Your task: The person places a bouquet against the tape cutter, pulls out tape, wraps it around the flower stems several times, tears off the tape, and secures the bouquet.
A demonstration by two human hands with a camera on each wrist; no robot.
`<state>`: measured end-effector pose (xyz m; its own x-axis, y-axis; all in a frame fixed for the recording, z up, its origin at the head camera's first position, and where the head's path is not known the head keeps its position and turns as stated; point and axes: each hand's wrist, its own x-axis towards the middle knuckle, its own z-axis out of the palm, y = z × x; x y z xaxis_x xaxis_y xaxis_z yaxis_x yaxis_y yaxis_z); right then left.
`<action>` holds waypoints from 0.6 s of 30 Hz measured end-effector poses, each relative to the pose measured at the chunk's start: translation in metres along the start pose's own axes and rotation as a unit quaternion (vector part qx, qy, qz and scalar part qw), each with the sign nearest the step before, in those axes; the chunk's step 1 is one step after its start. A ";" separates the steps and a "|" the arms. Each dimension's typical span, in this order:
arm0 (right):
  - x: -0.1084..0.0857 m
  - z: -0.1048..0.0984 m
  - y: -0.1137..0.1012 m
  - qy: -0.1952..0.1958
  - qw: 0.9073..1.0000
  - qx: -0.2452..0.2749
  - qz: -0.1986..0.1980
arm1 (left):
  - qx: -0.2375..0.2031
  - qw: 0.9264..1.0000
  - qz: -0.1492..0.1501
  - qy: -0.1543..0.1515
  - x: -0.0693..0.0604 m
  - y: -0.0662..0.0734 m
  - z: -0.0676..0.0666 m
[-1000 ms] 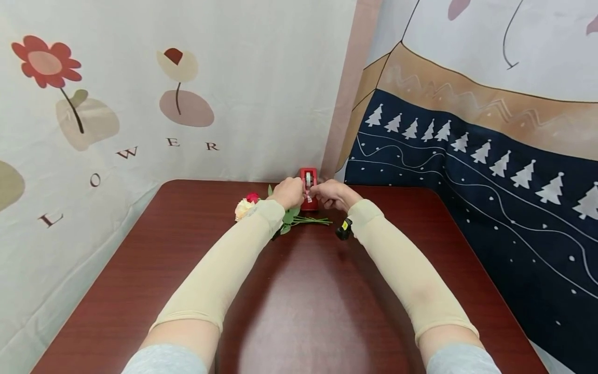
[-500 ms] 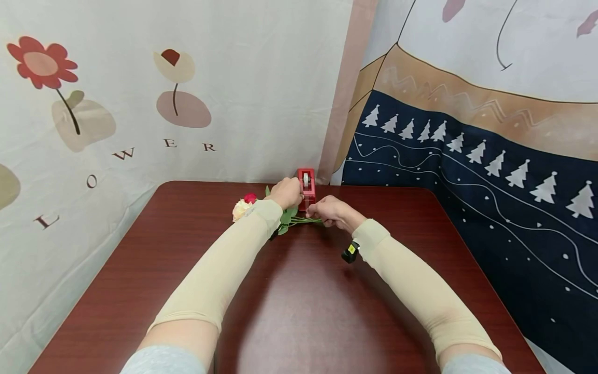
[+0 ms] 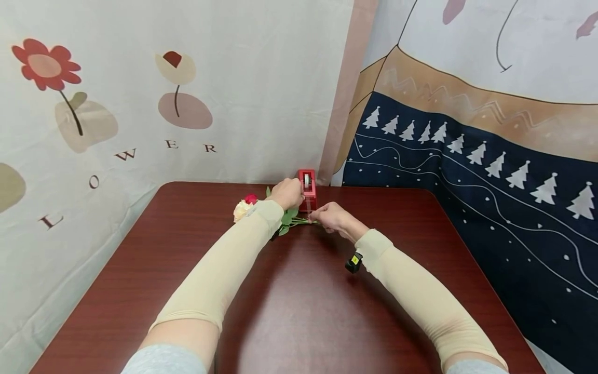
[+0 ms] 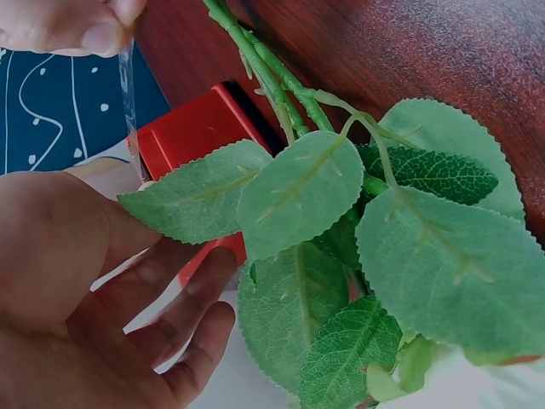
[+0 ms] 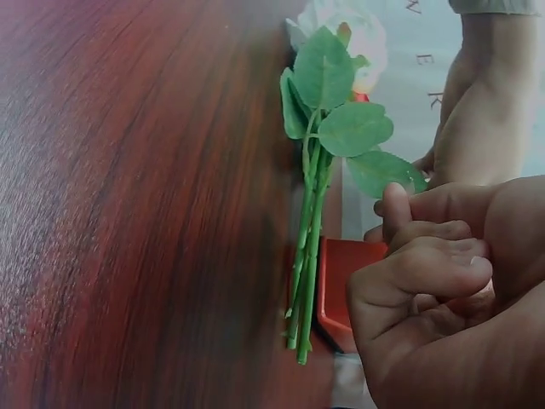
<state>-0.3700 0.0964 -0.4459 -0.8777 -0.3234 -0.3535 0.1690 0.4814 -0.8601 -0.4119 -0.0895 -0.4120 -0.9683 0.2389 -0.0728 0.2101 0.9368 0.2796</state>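
Observation:
A red tape dispenser with a roll in it stands at the table's far edge. My left hand holds its left side; leaves hide part of the grip in the left wrist view, where the curled fingers lie against the red body. A strip of clear tape runs taut from the dispenser to my right hand, which pinches its end between thumb and fingertips. Below lie artificial roses with green stems, one cream rose and one red rose, beside the dispenser.
The dark red-brown table reaches back to a pale curtain with printed flowers. A navy cloth with white trees hangs at the right. Green leaves stick up close to the left hand.
My right hand has drawn back toward me and slightly right from the dispenser, pulling out the tape strip. The left hand stays at the dispenser, and the roses lie where they were.

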 end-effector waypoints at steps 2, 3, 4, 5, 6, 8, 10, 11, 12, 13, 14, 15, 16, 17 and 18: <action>0.000 0.002 0.002 0.004 1.000 0.000 -0.005 | 0.005 1.000 -0.001 0.003 -0.001 0.001 0.000; 0.000 0.003 0.003 0.006 1.000 0.002 -0.006 | 0.011 1.000 -0.001 0.005 -0.001 0.001 0.000; 0.000 0.004 0.004 0.007 1.000 0.002 -0.007 | 0.019 1.000 0.003 0.008 -0.001 0.002 0.001; 0.001 0.004 0.006 0.008 1.000 0.003 -0.007 | 0.032 0.999 0.008 0.014 -0.001 0.003 0.002; 0.001 0.005 0.007 0.008 1.000 0.003 -0.005 | 0.047 0.999 0.015 0.022 -0.001 0.003 0.003; 0.001 0.006 0.011 0.007 1.000 0.004 0.002 | 0.085 0.995 0.036 0.049 -0.003 0.006 0.005; 0.001 0.006 0.014 0.000 1.000 0.005 0.011 | 0.118 0.988 0.060 0.077 -0.009 0.010 0.006; 0.001 0.007 0.016 -0.004 1.000 0.007 0.014 | 0.133 0.984 0.071 0.092 -0.013 0.013 0.007; 0.000 0.007 0.017 -0.008 1.000 0.010 0.017 | 0.142 0.981 0.081 0.100 -0.018 0.016 0.007; 0.000 0.006 0.017 -0.011 1.000 0.016 0.019 | 0.147 0.979 0.091 0.105 -0.024 0.019 0.006; 0.000 0.006 0.018 -0.014 0.999 0.023 0.021 | 0.150 0.978 0.099 0.105 -0.030 0.023 0.006; 0.000 0.005 0.018 -0.015 0.999 0.030 0.022 | 0.151 0.977 0.107 0.103 -0.036 0.025 0.006; -0.001 0.004 0.018 -0.017 0.999 0.036 0.023 | 0.152 0.977 0.113 0.098 -0.042 0.028 0.007; -0.001 0.003 0.018 -0.018 0.999 0.044 0.024 | 0.155 0.976 0.120 0.094 -0.047 0.030 0.009; -0.001 0.002 0.018 -0.019 0.998 0.051 0.026 | 0.157 0.976 0.126 0.088 -0.052 0.031 0.011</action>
<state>-0.3650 0.1038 -0.4617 -0.8496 -0.3319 -0.4099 0.2595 0.4137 -0.8726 -0.3537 -0.0700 -0.4097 -0.8830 0.4502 0.1331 0.4488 0.8926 -0.0417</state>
